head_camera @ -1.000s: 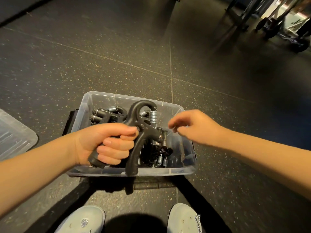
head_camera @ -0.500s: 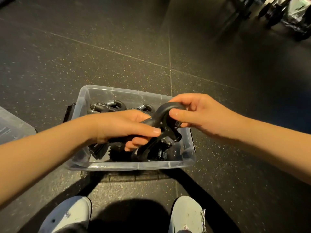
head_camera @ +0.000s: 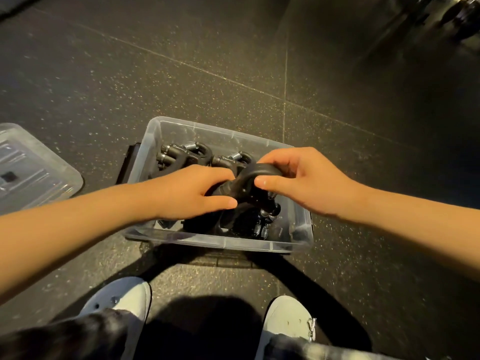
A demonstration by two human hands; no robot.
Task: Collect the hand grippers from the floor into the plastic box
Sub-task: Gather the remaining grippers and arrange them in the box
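At the left edge of the frame a clear plastic lid (head_camera: 33,167) lies flat on the dark speckled floor (head_camera: 181,61). Right of it, a flat black object (head_camera: 124,165) sticks out from behind the left wall of the clear plastic box (head_camera: 215,241), which sits on the floor at the centre of the frame. Black hand grippers with metal springs (head_camera: 181,154) lie piled inside the box, some along its far left side and more near its near right corner.

The left hand (head_camera: 192,193) reaches in over the box from the left; its grip is clamped on the handle end of one black hand gripper (head_camera: 249,175), held just above the pile. The right hand (head_camera: 304,178) comes in from the right, its grip pinched on the curved top loop of the same hand gripper, thumb on the near side and fingers over the far side.

At the bottom of the frame, two pale shoes (head_camera: 124,297) point toward the box.
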